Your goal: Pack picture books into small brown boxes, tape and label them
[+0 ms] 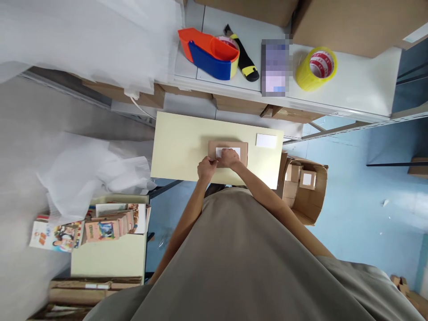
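A small brown cardboard box (242, 149) lies on a pale yellow table (177, 147). A white label (220, 151) sits on the box's top. My right hand (229, 158) rests on the label with curled fingers pressing it. My left hand (206, 168) is at the box's near left corner, fingers pinched together at the label's edge. A second white label (266, 141) lies loose on the table to the right of the box.
On the grey shelf (361, 84) behind lie an orange-and-blue tape dispenser (210, 53), a black-yellow knife (245, 60) and a yellow tape roll (317, 67). An open carton (306, 189) with small boxes stands at right. White foam sheets (87, 169) and booklets (100, 225) lie at left.
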`<state>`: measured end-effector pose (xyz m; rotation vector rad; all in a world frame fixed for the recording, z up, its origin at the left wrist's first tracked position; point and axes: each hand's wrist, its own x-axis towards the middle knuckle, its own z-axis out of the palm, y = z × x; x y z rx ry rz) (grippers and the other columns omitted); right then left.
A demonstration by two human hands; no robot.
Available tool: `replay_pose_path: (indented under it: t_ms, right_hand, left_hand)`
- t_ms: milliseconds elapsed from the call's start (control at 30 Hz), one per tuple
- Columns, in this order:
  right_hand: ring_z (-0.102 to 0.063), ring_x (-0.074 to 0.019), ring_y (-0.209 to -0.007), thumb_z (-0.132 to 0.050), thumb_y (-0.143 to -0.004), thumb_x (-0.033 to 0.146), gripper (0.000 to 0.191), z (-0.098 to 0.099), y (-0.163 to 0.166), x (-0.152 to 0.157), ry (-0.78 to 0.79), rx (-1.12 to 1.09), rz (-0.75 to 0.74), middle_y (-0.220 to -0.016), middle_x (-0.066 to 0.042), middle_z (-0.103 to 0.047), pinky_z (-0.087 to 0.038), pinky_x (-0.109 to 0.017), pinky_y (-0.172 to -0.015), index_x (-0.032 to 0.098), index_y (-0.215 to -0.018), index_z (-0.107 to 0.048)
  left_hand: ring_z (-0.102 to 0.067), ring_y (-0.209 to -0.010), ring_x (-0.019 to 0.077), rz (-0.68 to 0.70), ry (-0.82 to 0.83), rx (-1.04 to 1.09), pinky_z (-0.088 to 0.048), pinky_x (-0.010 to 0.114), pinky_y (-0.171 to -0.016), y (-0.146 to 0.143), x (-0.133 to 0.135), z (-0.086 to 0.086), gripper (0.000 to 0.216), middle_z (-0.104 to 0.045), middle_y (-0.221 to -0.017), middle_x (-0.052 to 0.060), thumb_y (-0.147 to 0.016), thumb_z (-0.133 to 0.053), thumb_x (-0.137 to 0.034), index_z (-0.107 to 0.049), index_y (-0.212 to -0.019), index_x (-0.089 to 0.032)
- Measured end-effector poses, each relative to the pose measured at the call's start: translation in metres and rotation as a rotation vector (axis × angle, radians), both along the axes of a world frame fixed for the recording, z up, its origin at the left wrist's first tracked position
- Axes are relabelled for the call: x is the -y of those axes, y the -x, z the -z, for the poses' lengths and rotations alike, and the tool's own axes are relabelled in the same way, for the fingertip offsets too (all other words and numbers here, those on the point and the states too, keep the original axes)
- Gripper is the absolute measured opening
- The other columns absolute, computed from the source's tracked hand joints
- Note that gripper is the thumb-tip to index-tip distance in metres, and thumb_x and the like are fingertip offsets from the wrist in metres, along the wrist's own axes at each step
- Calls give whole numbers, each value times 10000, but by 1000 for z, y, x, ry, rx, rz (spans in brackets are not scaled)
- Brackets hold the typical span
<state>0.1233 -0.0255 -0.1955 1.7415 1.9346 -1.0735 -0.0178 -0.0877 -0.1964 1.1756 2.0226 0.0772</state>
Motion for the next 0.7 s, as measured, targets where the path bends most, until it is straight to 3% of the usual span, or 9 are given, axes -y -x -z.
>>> replay_pose_path:
  t_ms: [233, 500, 600, 700]
  right_hand:
    - [-748, -349, -1318, -615, -1127, 486, 411, -2, 4, 4, -18, 38, 67, -1363, -211, -793, -584, -413, -1089, 173, -1347, -764]
    - [-745, -323, -1313, -524, -1175, 486, 429, -10, 12, 14, -37, 43, 102, -1386, -219, -772, -570, -405, -1098, 166, -1399, -700]
    - [-766, -316, -1262, -567, -1162, 505, 397, -9, -7, 22, -13, 36, 125, -1324, -177, -807, -581, -402, -1068, 198, -1368, -713]
    - [-769, -319, -1226, -597, -1146, 548, 376, -9, -47, 36, -17, 64, 213, -1262, -148, -830, -583, -393, -1025, 228, -1263, -756]
  left_hand:
    - [-800, -1165, 321, -89, 2, 32, -563, 393, -999, -1, 2, 5, 167, -866, -1128, 83, -969, -801, -417, -728, -930, -272]
    - [-814, -1012, 267, -197, 70, 111, -565, 336, -884, 9, -1, 25, 209, -848, -972, 43, -893, -840, -444, -741, -911, -260]
    - [-808, -990, 257, -189, 53, 132, -555, 321, -860, 11, 0, 28, 221, -842, -983, 51, -882, -850, -430, -733, -900, -243]
    - [-801, -974, 247, -180, 44, 167, -551, 306, -832, 14, 0, 29, 222, -834, -1011, 51, -872, -855, -414, -717, -896, -241]
